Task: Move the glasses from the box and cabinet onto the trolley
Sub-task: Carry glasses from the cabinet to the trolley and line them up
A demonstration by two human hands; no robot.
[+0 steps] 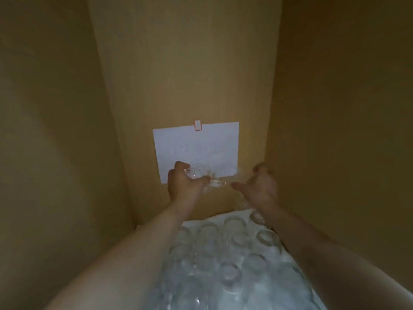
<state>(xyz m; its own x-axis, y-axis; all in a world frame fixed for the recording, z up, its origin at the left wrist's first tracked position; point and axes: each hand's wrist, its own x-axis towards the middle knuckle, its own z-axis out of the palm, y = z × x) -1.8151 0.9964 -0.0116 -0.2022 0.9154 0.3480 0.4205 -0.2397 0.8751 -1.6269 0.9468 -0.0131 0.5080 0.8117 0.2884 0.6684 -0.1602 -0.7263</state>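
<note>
Inside a tall cardboard box (55, 130), brown walls on the left, far and right sides. On the far wall, a white sheet (196, 148) with faint writing, pinned at its top edge by a small red-edged clip (198, 125). Down on the box floor, packed rim-up in close rows on a white liner: clear glasses (225, 249), filling the space between the two forearms. Left hand (185, 183) raised before the sheet's lower edge, fingers curled around a clear glass (202, 176), held well above the packed rows. Right hand (260, 183) just beside it near the right wall, fingers bent with the forefinger pointing left; something clear blurs at its fingertips, but a grip cannot be told.
</note>
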